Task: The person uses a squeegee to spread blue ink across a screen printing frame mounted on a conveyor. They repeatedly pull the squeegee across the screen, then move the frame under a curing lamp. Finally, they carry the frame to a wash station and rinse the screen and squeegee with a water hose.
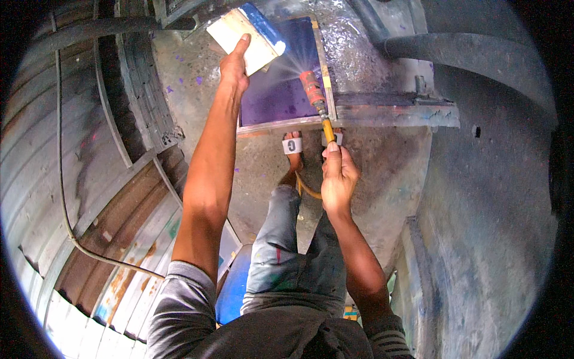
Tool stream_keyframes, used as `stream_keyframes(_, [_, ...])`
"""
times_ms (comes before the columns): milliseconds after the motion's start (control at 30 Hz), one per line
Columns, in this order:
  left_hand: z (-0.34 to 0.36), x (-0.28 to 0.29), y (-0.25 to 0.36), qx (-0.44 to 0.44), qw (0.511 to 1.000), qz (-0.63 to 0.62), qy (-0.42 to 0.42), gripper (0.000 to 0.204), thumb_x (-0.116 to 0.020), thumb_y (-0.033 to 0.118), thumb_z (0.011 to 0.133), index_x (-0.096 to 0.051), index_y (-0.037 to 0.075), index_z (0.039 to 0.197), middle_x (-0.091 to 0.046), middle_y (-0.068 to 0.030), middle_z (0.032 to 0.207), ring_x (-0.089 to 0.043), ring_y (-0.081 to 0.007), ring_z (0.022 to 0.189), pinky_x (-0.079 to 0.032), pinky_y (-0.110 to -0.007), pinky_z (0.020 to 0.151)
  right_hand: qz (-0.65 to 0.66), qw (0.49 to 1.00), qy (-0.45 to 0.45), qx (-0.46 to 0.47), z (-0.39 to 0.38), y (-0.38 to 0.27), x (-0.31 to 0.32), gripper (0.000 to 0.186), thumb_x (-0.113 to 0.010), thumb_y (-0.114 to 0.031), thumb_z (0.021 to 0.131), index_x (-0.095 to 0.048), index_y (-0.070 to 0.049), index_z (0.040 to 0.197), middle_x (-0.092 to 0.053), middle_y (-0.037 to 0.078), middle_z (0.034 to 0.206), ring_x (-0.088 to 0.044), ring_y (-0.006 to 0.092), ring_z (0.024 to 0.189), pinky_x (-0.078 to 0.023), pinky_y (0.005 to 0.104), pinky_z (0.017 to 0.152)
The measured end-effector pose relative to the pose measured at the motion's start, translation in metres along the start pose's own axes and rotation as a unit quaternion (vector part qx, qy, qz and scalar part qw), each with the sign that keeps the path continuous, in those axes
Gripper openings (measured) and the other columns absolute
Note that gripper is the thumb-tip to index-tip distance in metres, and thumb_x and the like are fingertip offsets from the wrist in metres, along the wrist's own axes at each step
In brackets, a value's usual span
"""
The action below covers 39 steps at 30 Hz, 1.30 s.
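Observation:
My left hand [234, 67] grips a screen-printing squeegee [242, 49] with a pale flat handle and a blue-stained long edge, its thumb over the flat face. My right hand [339, 178] is closed round a yellow hose [328, 129]. At the hose's end, a red spray nozzle [311, 87] points up and away from me. A fan of water leaves the nozzle and reaches the squeegee's blue edge. Below both hands' tools, a printing screen [321, 63] with dark purple mesh leans or lies beyond my feet; its tilt is hard to judge.
Wet concrete [365, 72] shines at the far side. A low ledge [394, 115] runs right from the screen. Grey walls [490, 209] stand on the right, corrugated sheets [107, 239] with a hanging hose [60, 155] on the left. A blue container [233, 290] is by my legs.

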<state>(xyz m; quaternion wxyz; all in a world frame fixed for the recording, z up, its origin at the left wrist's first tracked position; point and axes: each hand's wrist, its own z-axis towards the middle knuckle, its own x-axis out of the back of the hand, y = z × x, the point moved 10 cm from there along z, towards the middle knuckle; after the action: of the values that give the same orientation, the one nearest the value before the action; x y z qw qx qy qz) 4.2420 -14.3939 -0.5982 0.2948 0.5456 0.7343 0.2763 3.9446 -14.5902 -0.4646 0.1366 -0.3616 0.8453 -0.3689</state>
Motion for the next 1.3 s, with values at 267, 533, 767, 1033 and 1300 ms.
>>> stream_keyframes(267, [0.003,-0.005,-0.004,0.005,0.999,-0.028,-0.038,0.055,-0.08,0.023,0.086,-0.057,-0.004,0.128,-0.067,-0.0136,0.123,-0.065,-0.0263,0.112,-0.053,-0.042,0.096,-0.045,0.999,-0.024,0.007,0.02,0.022,-0.002,0.034,-0.056,-0.034,0.104,-0.06,-0.007,0.085,-0.04,-0.008,0.064,-0.035,0.0017,0.054,-0.028,0.0213,0.047])
stream_keyframes(533, [-0.001,-0.002,-0.005,0.035,0.999,-0.017,-0.034,0.052,-0.079,0.022,0.087,-0.059,-0.002,0.128,-0.067,-0.0147,0.125,-0.065,-0.0272,0.112,-0.052,-0.041,0.099,-0.013,1.0,-0.014,-0.013,0.022,0.033,0.0,0.034,-0.057,-0.035,0.103,-0.059,-0.008,0.084,-0.04,-0.008,0.064,-0.036,0.0011,0.054,-0.027,0.0206,0.047])
stream_keyframes(767, [-0.003,0.002,-0.009,0.048,0.994,0.081,-0.047,0.059,-0.078,0.028,0.087,-0.056,-0.002,0.133,-0.063,-0.0159,0.131,-0.062,-0.0281,0.118,-0.05,-0.045,0.101,-0.033,0.999,-0.027,-0.027,0.021,0.033,-0.007,0.034,-0.058,-0.035,0.103,-0.059,-0.008,0.083,-0.042,-0.008,0.064,-0.037,0.0016,0.053,-0.027,0.0208,0.047])
stream_keyframes(1033, [-0.025,0.006,-0.019,0.056,0.993,0.104,-0.028,0.057,-0.083,0.021,0.082,-0.06,-0.014,0.121,-0.067,-0.0206,0.118,-0.067,-0.0287,0.106,-0.054,-0.04,0.092,-0.046,0.997,-0.056,-0.016,0.038,0.007,-0.032,0.036,-0.056,-0.037,0.102,-0.059,-0.007,0.082,-0.044,-0.007,0.064,-0.037,0.0025,0.054,-0.028,0.0224,0.047])
stream_keyframes(1300, [-0.041,0.017,-0.034,0.062,0.989,0.127,-0.044,0.057,-0.082,0.022,0.082,-0.06,-0.01,0.124,-0.068,-0.0193,0.119,-0.068,-0.0285,0.106,-0.055,-0.04,0.092,-0.062,0.996,-0.064,0.006,0.065,-0.006,-0.046,0.038,-0.052,-0.032,0.104,-0.059,-0.001,0.082,-0.054,0.003,0.065,-0.052,0.0103,0.055,-0.044,0.0296,0.052])
